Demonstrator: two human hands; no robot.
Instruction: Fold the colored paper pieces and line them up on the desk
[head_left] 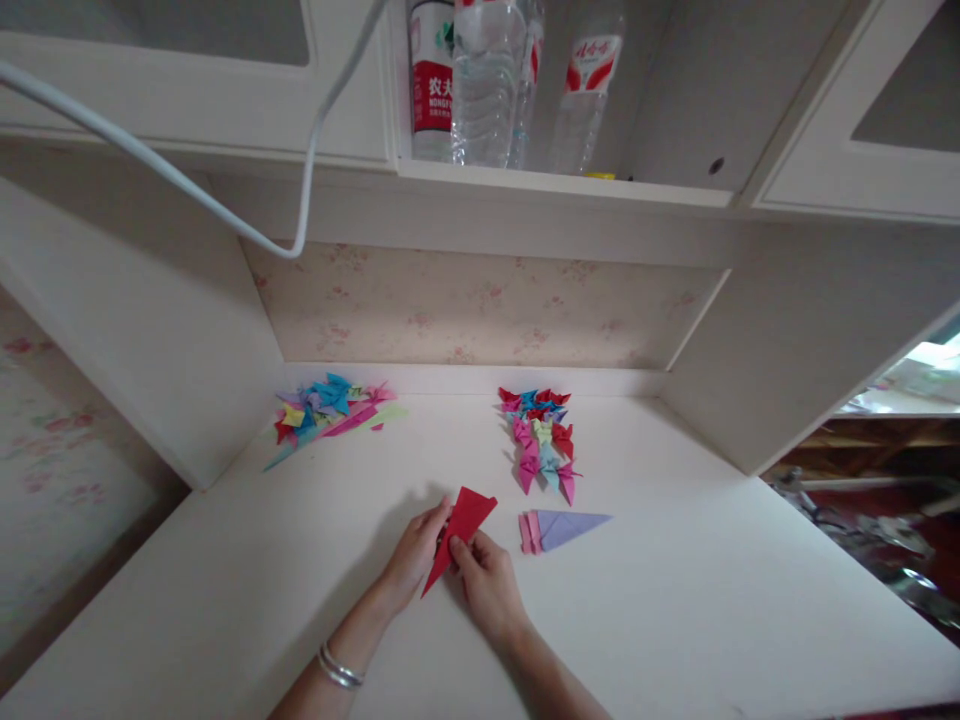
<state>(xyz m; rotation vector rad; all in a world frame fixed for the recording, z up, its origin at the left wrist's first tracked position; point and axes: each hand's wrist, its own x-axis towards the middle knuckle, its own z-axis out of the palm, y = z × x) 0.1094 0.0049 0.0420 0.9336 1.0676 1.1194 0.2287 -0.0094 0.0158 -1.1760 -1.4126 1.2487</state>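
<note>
A folded piece of red origami paper (466, 517) is held between my two hands, a little above the white desk. My left hand (414, 548) grips it along its left edge, with the fingers partly hidden behind the paper. The thumb of my right hand (487, 585) presses on the front near the lower middle, its fingers curled around the right edge. One narrow point of the paper sticks out downward between the hands. Right of my hands lies a folded purple paper piece (574, 528) with pink folded strips (529, 533) at its left end.
Several colourful paper cranes (546, 440) stand grouped at the back of the desk (660, 600). Further left is a pile of folded papers and cranes (330, 405). Overhead, a shelf (562, 185) holds plastic bottles (487, 90). A white cable (304, 190) hangs at upper left.
</note>
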